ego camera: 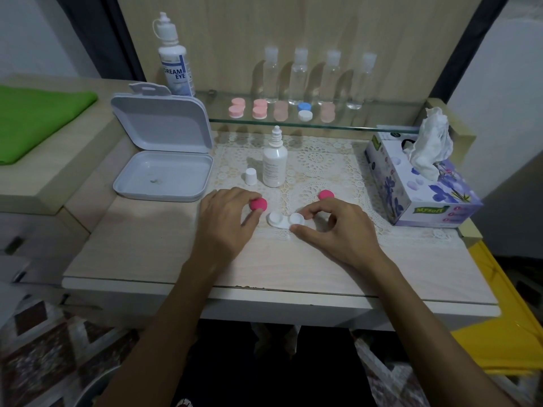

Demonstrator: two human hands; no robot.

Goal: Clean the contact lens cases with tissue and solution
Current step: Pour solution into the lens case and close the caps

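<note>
A white contact lens case (285,220) with both wells uncapped lies near the middle of the tabletop (152,259), on the lace mat's front edge. Its right well is pinched by the right hand (338,230) — thumb and forefinger. A pink cap (258,204) is pinched by the left hand (226,221); another pink cap (326,195) lies behind the right hand. An uncapped solution bottle (274,164) stands behind — the tissue box (417,183) at the right edge.

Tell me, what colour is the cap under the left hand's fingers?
Bright pink cap, clearest in the head view.
</note>
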